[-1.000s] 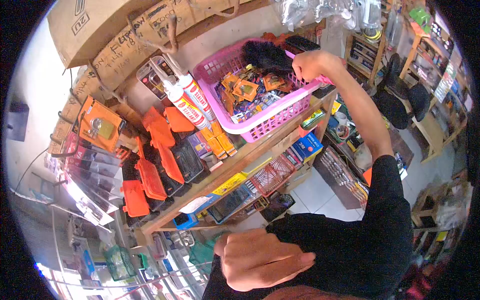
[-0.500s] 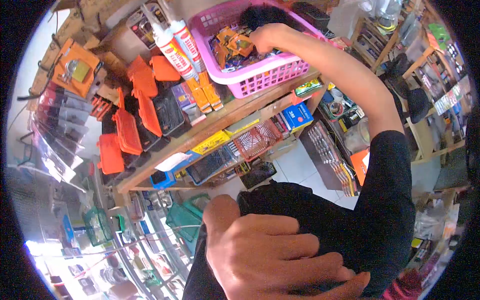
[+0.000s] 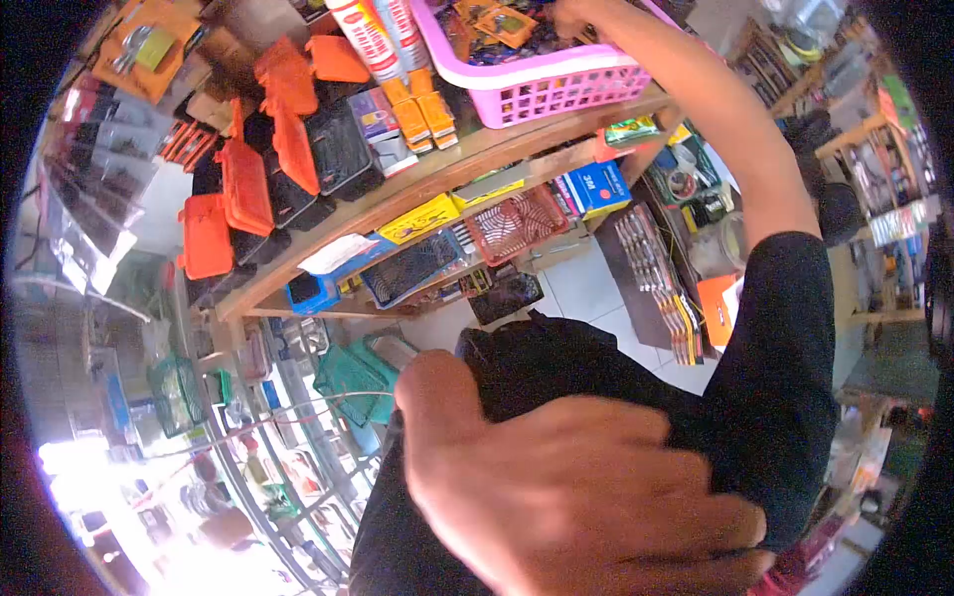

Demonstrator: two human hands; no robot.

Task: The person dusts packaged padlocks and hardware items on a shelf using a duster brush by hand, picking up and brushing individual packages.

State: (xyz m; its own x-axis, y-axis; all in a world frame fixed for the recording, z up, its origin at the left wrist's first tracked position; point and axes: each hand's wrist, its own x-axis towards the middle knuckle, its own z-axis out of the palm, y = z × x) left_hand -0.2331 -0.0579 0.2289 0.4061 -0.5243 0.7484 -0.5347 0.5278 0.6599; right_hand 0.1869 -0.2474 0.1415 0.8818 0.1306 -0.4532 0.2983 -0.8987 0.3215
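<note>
"Pink basket (image 3: 494,75), on the wooden shelf (image 3: 497,149): how does it lie to you?"

"Its near side runs along the shelf's edge. Orange packets (image 3: 492,22) lie inside, just left of your right hand (image 3: 579,20), the nearer one."

"What's in my grip?"

"Your right fingers dip among the contents; I can't tell whether they hold anything. Your left hand (image 3: 566,487) is well apart, near your body, blurred, its palm hidden."

"And beyond?"

"Sealant tubes (image 3: 370,42) stand left of the basket."

The blue box (image 3: 598,189) is marked "3M", and a sealant tube (image 3: 365,40) is labelled "SILICONE SEALANT".
</note>
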